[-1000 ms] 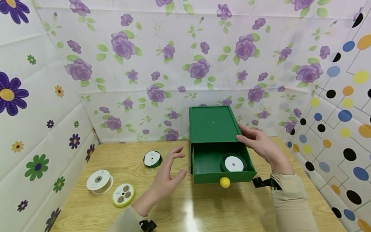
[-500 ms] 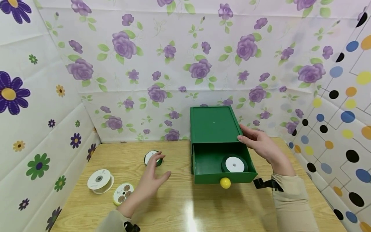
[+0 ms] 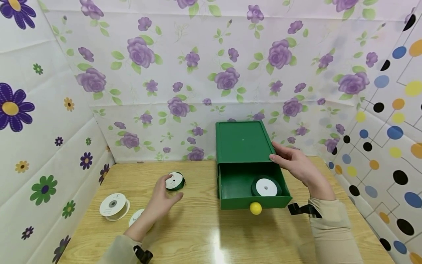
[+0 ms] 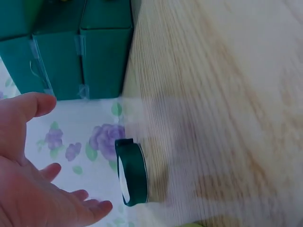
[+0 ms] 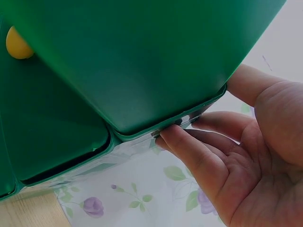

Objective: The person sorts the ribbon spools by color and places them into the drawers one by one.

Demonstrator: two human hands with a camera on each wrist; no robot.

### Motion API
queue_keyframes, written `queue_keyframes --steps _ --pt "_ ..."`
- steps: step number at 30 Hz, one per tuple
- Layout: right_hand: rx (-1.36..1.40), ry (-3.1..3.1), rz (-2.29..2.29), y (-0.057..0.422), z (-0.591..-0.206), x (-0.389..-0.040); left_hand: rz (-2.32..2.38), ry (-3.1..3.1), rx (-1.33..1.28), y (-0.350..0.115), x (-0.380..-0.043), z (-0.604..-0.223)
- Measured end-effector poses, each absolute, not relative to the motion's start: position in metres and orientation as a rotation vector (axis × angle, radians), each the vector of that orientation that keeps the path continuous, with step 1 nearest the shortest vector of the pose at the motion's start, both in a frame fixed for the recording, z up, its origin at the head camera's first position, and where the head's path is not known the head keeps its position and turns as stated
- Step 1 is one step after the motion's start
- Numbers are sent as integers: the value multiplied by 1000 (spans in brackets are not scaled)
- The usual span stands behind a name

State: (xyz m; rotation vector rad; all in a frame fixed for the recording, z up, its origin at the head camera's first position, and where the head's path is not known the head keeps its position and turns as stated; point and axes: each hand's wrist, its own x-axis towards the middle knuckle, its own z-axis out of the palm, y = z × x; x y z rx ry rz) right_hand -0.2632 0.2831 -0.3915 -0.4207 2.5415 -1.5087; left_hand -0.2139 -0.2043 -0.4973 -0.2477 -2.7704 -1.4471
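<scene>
My left hand is held low over the table, thumb and fingers spread, just short of a ribbon spool with dark green ribbon and a white label. In the left wrist view this ribbon spool stands apart from the fingertips. My right hand rests its fingers and thumb against the right side of a green drawer cabinet. The right wrist view shows the fingertips touching the cabinet's side. Its top drawer, with a yellow knob, is pulled out and holds another dark green ribbon spool.
On the table's left lie a white ribbon spool and a yellow-edged spool, partly hidden by my left forearm. Flowered and dotted sheets wall the table at the back and sides. Lower drawers sit beneath the pulled-out one.
My left hand has moved left and down, from beside the drawer to the green ribbon spool, now covering part of the yellow-edged spool. The right hand, cabinet and drawer have stayed put.
</scene>
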Motion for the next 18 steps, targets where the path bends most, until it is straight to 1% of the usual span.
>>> queue_keyframes --steps 9,18 --pt "-435 2513 -1535 283 -393 -264 -1339 -2873 -243 -214 -222 -499" --pt "-436 2518 -1535 283 -393 -265 -1139 -3006 -186 -216 -238 -503"
